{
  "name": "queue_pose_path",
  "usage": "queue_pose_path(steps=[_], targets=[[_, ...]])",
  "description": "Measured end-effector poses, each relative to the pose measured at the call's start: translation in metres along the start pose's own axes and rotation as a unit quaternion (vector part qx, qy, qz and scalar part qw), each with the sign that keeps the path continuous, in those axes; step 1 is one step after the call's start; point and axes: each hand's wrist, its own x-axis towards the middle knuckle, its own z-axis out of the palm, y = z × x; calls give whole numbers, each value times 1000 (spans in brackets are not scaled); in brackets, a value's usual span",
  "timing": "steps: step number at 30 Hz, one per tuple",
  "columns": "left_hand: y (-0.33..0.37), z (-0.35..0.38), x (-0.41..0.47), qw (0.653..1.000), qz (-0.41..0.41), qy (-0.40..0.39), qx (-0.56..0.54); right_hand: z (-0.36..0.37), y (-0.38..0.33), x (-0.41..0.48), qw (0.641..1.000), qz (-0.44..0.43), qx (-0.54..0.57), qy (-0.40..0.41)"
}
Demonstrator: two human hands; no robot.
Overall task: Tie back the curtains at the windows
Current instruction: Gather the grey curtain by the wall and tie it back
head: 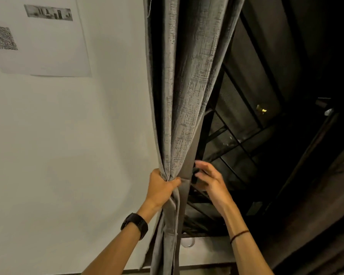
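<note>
Grey curtain gathered into a bunch at the window's left edge, beside the white wall, dark window grille exposed to its right. Left hand clamped tight around the gathered folds at waist height. Right hand just beside the bunch, fingers half-curled around a small dark piece, likely the end of a tie-back; too shadowed to tell for sure. Risks from here, judged only: folds spilling loose if the left grip slackens before the band is round; tie end slipping from a light pinch; band caught on the grille; outer pleats left outside the loop.
</note>
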Motion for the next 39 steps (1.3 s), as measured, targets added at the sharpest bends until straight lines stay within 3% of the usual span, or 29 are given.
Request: queue_pose_path(steps=[2, 4, 8, 10, 13, 16, 22, 26, 28, 31, 35, 39], targets=[[2, 3, -3, 1000, -10, -27, -1, 8, -2, 7, 994, 52, 28, -88], [0, -1, -1, 999, -19, -40, 2, 14, -1, 7, 991, 66, 31, -115], [-9, -12, 2, 999, -19, -41, 3, 17, 13, 9, 998, 66, 9, -21], [-14, -13, -1, 999, -8, -39, 27, 26, 17, 10, 993, 42, -95, 49], [-17, -9, -5, 990, 10, -28, 138, 43, 12, -3, 932, -69, -320, 157], [-19, -12, -3, 950, 43, 3, 310, 47, 1, -18, 857, -165, -468, 139], [-11, -25, 6, 885, 43, -8, 463, 49, -35, -47, 783, -138, -606, -3], [-3, -16, -2, 883, 14, -18, 469, 67, -57, -61, 724, -84, -684, -20], [0, -11, -10, 924, -9, 10, 383, 77, -57, -59, 737, -77, -672, 0], [-1, -13, -18, 981, -97, 65, 155, 84, -43, -50, 784, -69, -616, 39], [-3, -25, -28, 987, -139, 45, -67, 86, -25, -44, 845, -80, -521, 96], [-4, -32, -41, 996, -61, 18, -63, 90, -20, -43, 885, -82, -438, 135]])
